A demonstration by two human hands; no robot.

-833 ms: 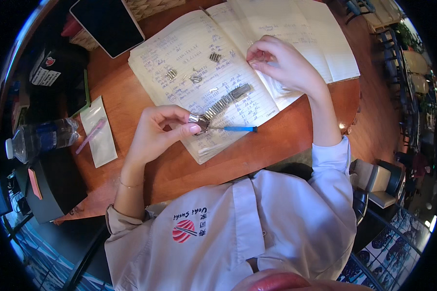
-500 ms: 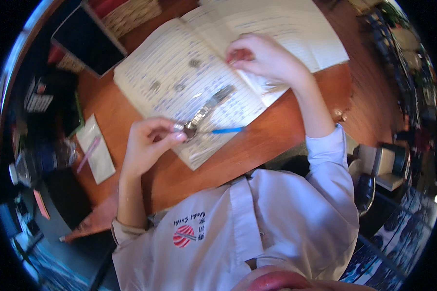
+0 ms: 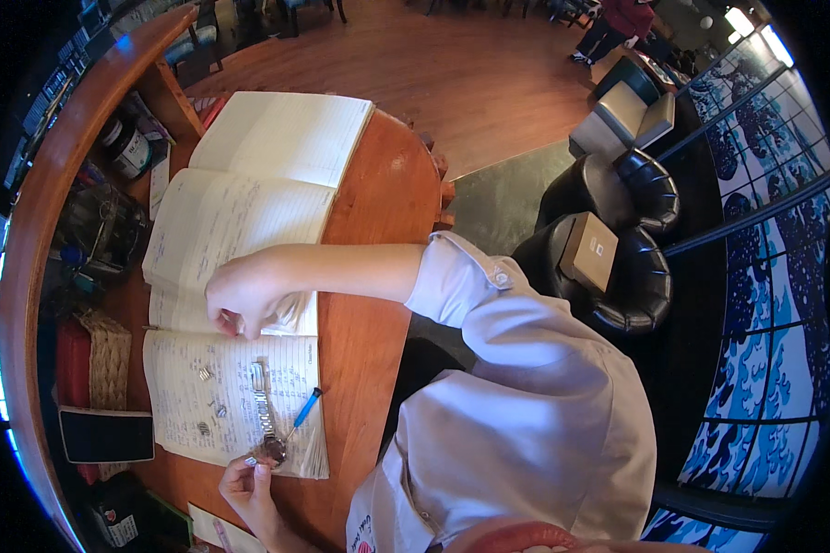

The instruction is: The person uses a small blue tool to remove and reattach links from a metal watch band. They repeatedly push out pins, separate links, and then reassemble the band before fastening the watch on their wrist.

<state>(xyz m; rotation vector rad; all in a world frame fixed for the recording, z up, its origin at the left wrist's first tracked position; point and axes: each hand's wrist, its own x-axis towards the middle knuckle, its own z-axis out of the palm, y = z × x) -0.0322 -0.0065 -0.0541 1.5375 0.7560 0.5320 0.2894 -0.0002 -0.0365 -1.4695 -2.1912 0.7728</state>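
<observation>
Apparently, the left hand (image 3: 251, 496) is pinching the wristwatch (image 3: 265, 415) steady; closer work is probably needing the right hand (image 3: 246, 292), its grip unclear.

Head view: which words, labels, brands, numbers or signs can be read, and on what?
I place writing without copying it:
Open notebook: blue handwriting, too small to read.
Dark jar: lettered label.
Shirt: lettering and red emblem, partly cut off.
Brown box: white label, too small.
Black box: white label, too small.
</observation>
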